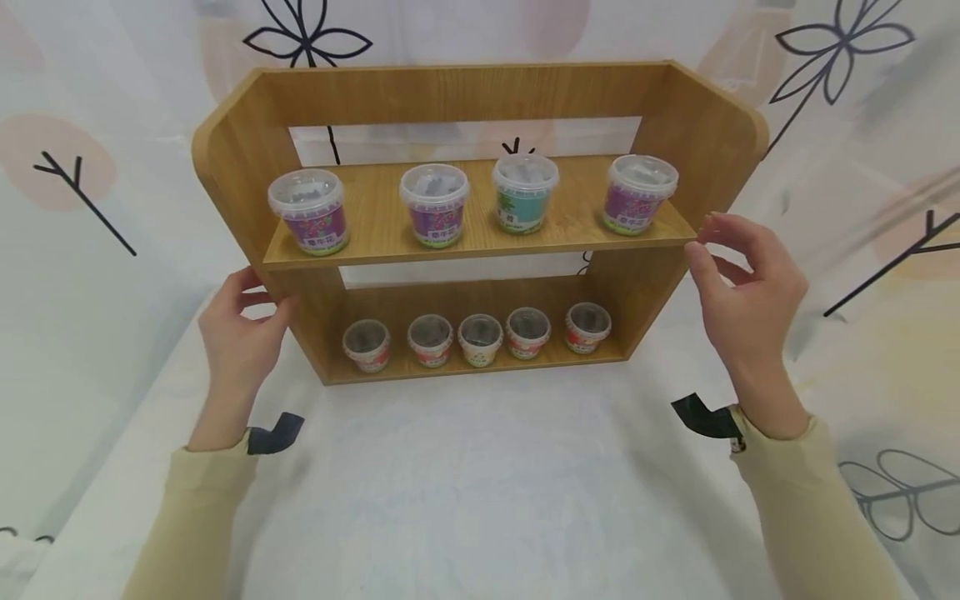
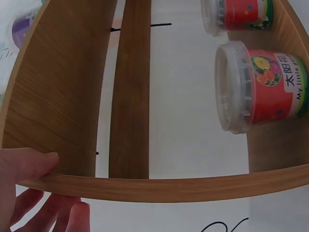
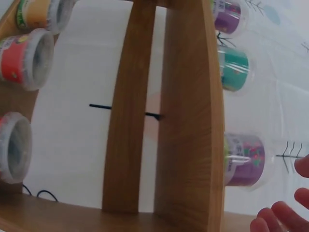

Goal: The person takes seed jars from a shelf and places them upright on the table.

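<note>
Two bare hands are flanking a two-tier wooden shelf rack (image 1: 480, 92) with oak-grain laminate, rounded upper corners and slanted side panels, which is standing toward the far edge of a table draped in a pale, softly wrinkled cloth (image 1: 480, 483) printed with leaf outlines.

The left hand (image 1: 238, 333) is resting against the rack's left side panel at the height of the lower tier; the left wrist view is showing the thumb lying on top of the panel's thin front edge and the fingers (image 2: 63, 212) curling beneath it, so the hand is gripping that edge. Its cream sleeve is running back toward the table's near left corner.

The right hand (image 1: 742, 287) is hovering just beside the right end of the upper tier, fingers loosely spread and gently bent, thumb apart from them, holding nothing; whether the fingertips are touching the wood cannot be told.

Four round clear-lidded plastic tubs are sitting along the upper tier: three with purple labels (image 1: 433, 204) and one with a teal label (image 1: 523, 193). Five smaller clear-lidded cups with red and yellow labels (image 1: 480, 340) are lining the lower tier.
</note>
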`<act>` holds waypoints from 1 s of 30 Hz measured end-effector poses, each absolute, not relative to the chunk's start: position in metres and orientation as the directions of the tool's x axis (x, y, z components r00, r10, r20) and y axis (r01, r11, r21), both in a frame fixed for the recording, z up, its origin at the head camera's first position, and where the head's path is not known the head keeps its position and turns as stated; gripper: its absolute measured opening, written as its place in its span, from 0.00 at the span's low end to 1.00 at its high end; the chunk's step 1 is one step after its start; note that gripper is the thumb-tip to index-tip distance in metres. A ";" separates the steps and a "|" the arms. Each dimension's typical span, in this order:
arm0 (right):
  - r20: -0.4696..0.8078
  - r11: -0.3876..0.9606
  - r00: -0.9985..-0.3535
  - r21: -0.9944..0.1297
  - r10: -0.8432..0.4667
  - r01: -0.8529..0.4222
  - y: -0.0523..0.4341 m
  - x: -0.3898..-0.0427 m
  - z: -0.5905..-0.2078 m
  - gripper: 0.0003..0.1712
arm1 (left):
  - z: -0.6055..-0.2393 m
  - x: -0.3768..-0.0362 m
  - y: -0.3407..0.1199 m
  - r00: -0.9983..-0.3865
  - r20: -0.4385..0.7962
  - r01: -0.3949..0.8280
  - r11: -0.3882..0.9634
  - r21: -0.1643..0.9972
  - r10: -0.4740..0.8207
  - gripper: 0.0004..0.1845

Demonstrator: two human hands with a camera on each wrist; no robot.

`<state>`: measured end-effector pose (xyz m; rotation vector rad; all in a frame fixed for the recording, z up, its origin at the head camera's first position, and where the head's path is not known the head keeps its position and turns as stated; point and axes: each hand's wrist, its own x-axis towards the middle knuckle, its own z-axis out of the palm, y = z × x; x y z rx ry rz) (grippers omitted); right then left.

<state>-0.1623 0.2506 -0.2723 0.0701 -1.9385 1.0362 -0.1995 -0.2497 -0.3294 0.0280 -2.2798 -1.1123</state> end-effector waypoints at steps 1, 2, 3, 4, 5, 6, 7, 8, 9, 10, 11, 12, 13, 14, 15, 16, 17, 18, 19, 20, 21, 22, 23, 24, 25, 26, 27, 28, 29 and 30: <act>0.735 0.644 -0.592 -0.634 0.331 -0.428 0.250 -0.163 -0.270 0.20 | -0.331 -0.201 -0.250 -0.827 0.497 0.224 0.657 0.720 -0.263 0.26; 0.733 0.643 -0.598 -0.634 0.325 -0.429 0.249 -0.164 -0.267 0.21 | -0.332 -0.202 -0.249 -0.832 0.492 0.218 0.663 0.716 -0.258 0.26; 0.729 0.639 -0.605 -0.638 0.321 -0.430 0.248 -0.165 -0.265 0.22 | -0.333 -0.202 -0.249 -0.838 0.484 0.209 0.669 0.713 -0.254 0.26; 0.724 0.636 -0.613 -0.641 0.316 -0.429 0.247 -0.166 -0.263 0.24 | -0.334 -0.203 -0.249 -0.843 0.476 0.201 0.674 0.711 -0.251 0.26; 0.718 0.636 -0.623 -0.644 0.311 -0.426 0.246 -0.168 -0.261 0.25 | -0.335 -0.203 -0.248 -0.848 0.466 0.192 0.676 0.712 -0.251 0.26; 0.712 0.635 -0.632 -0.647 0.305 -0.422 0.245 -0.169 -0.259 0.26 | -0.335 -0.203 -0.248 -0.855 0.455 0.181 0.677 0.713 -0.251 0.26; 0.705 0.631 -0.642 -0.652 0.302 -0.420 0.244 -0.171 -0.257 0.27 | -0.336 -0.204 -0.248 -0.858 0.448 0.176 0.677 0.714 -0.250 0.26; 0.700 0.629 -0.650 -0.654 0.295 -0.420 0.244 -0.173 -0.256 0.28 | -0.336 -0.204 -0.247 -0.866 0.433 0.164 0.675 0.720 -0.251 0.26; 0.695 0.627 -0.659 -0.657 0.288 -0.418 0.243 -0.175 -0.254 0.29 | -0.337 -0.204 -0.247 -0.872 0.421 0.156 0.673 0.723 -0.250 0.26; 0.690 0.627 -0.668 -0.658 0.278 -0.418 0.243 -0.177 -0.253 0.29 | -0.337 -0.204 -0.247 -0.878 0.410 0.152 0.669 0.728 -0.247 0.26; 0.684 0.621 -0.677 -0.662 0.270 -0.421 0.243 -0.179 -0.252 0.30 | -0.337 -0.204 -0.246 -0.884 0.399 0.147 0.665 0.732 -0.244 0.26; 0.679 0.603 -0.685 -0.671 0.265 -0.432 0.243 -0.181 -0.251 0.31 | -0.338 -0.204 -0.246 -0.889 0.389 0.143 0.661 0.736 -0.240 0.26; 0.673 0.585 -0.693 -0.680 0.259 -0.442 0.243 -0.183 -0.251 0.32 | -0.338 -0.204 -0.246 -0.894 0.380 0.140 0.660 0.738 -0.236 0.26; 0.666 0.571 -0.704 -0.687 0.248 -0.449 0.243 -0.185 -0.250 0.33 | -0.339 -0.204 -0.246 -0.899 0.370 0.134 0.658 0.741 -0.234 0.26; 0.655 0.558 -0.717 -0.697 0.240 -0.450 0.242 -0.187 -0.249 0.33 | -0.339 -0.203 -0.246 -0.901 0.367 0.133 0.657 0.742 -0.232 0.26; 0.644 0.546 -0.729 -0.707 0.232 -0.450 0.242 -0.189 -0.248 0.34 | -0.339 -0.203 -0.246 -0.901 0.367 0.133 0.656 0.743 -0.233 0.26; 0.631 0.535 -0.742 -0.717 0.226 -0.447 0.242 -0.190 -0.248 0.34 | -0.339 -0.203 -0.246 -0.900 0.369 0.133 0.657 0.742 -0.234 0.26; 0.620 0.530 -0.753 -0.724 0.220 -0.442 0.242 -0.192 -0.247 0.34 | -0.339 -0.203 -0.247 -0.898 0.372 0.134 0.659 0.740 -0.235 0.25; 0.607 0.526 -0.765 -0.732 0.215 -0.433 0.242 -0.194 -0.246 0.34 | -0.339 -0.203 -0.247 -0.897 0.376 0.137 0.662 0.737 -0.233 0.25; 0.597 0.525 -0.775 -0.737 0.209 -0.426 0.241 -0.196 -0.245 0.34 | -0.339 -0.203 -0.247 -0.895 0.382 0.143 0.665 0.734 -0.229 0.25; 0.583 0.513 -0.785 -0.748 0.207 -0.420 0.240 -0.197 -0.244 0.34 | -0.339 -0.203 -0.248 -0.894 0.388 0.149 0.667 0.730 -0.224 0.25; 0.575 0.504 -0.793 -0.755 0.201 -0.419 0.240 -0.199 -0.243 0.33 | -0.339 -0.203 -0.248 -0.892 0.397 0.158 0.670 0.725 -0.218 0.25; 0.565 0.493 -0.801 -0.763 0.197 -0.418 0.239 -0.200 -0.241 0.33 | -0.340 -0.203 -0.248 -0.891 0.401 0.162 0.674 0.721 -0.214 0.25; 0.557 0.481 -0.808 -0.771 0.191 -0.418 0.238 -0.202 -0.240 0.33 | -0.341 -0.202 -0.248 -0.890 0.404 0.166 0.676 0.718 -0.211 0.25; 0.546 0.465 -0.817 -0.782 0.188 -0.416 0.237 -0.203 -0.239 0.33 | -0.341 -0.202 -0.249 -0.889 0.409 0.171 0.678 0.715 -0.207 0.25; 0.539 0.457 -0.822 -0.787 0.183 -0.415 0.236 -0.204 -0.237 0.32 | -0.343 -0.202 -0.248 -0.886 0.415 0.176 0.681 0.711 -0.205 0.25; 0.531 0.448 -0.828 -0.794 0.181 -0.411 0.235 -0.205 -0.237 0.32 | -0.344 -0.202 -0.248 -0.883 0.424 0.183 0.683 0.707 -0.202 0.25; 0.525 0.442 -0.831 -0.799 0.181 -0.408 0.235 -0.206 -0.236 0.32 | -0.346 -0.202 -0.248 -0.878 0.435 0.193 0.684 0.703 -0.200 0.25; 0.518 0.433 -0.836 -0.806 0.182 -0.404 0.234 -0.207 -0.235 0.32 | -0.347 -0.202 -0.248 -0.874 0.443 0.200 0.683 0.703 -0.199 0.24; 0.513 0.424 -0.839 -0.811 0.184 -0.403 0.234 -0.208 -0.235 0.32 | -0.348 -0.203 -0.248 -0.868 0.455 0.213 0.680 0.702 -0.198 0.24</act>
